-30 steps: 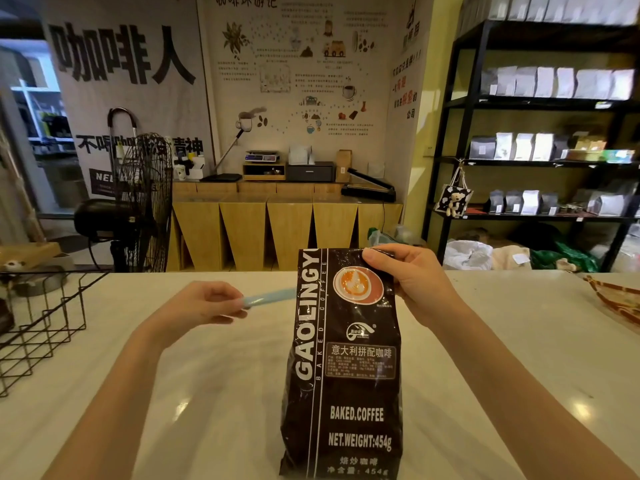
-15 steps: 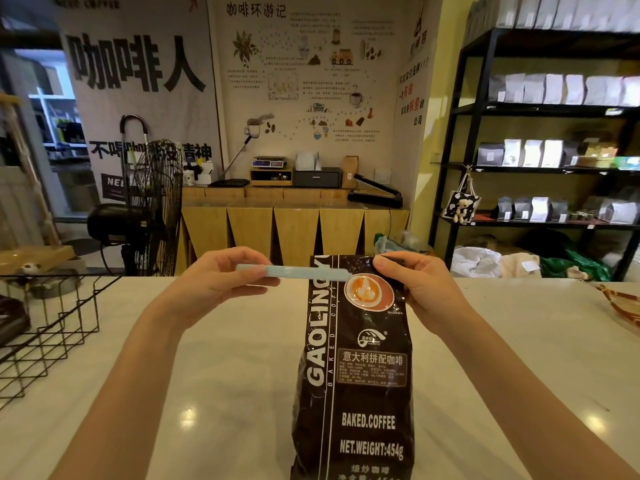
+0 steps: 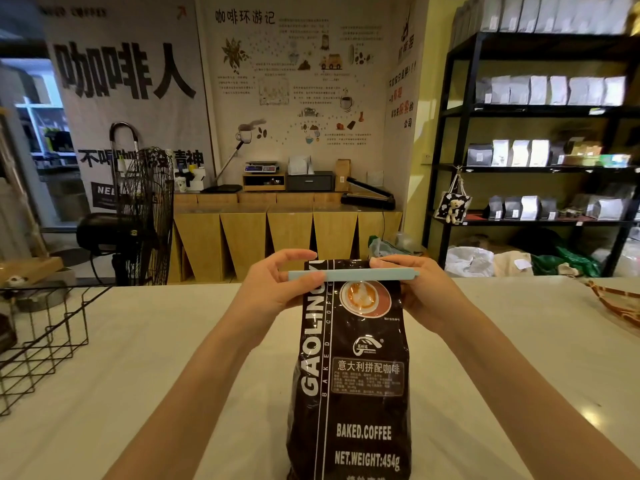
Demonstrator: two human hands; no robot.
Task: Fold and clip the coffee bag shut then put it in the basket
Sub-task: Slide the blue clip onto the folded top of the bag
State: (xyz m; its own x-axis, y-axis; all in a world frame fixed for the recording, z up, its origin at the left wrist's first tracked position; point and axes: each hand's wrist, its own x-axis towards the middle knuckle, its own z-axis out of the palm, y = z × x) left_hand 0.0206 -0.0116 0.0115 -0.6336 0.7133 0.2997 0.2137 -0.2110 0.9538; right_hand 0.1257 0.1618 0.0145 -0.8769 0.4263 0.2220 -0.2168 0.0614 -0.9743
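A tall black coffee bag (image 3: 349, 386) stands upright on the white counter (image 3: 145, 368), its top folded over. A long pale blue clip (image 3: 353, 274) lies level across the folded top, spanning the bag's full width. My left hand (image 3: 273, 289) pinches the clip's left end, thumb below and fingers above. My right hand (image 3: 422, 292) grips the bag's upper right corner, fingers over the clip's right end. A black wire basket (image 3: 45, 344) sits at the counter's left edge, away from both hands.
A woven tray (image 3: 620, 303) pokes in at the counter's right edge. Behind the counter stand a black fan (image 3: 145, 209), a wooden bench (image 3: 284, 233) with a scale and sealer, and dark shelves (image 3: 533, 140) of bags.
My left hand carried the blue clip from the left of the bag rightward until it lies across the folded top. My right hand stayed on the bag's top corner.
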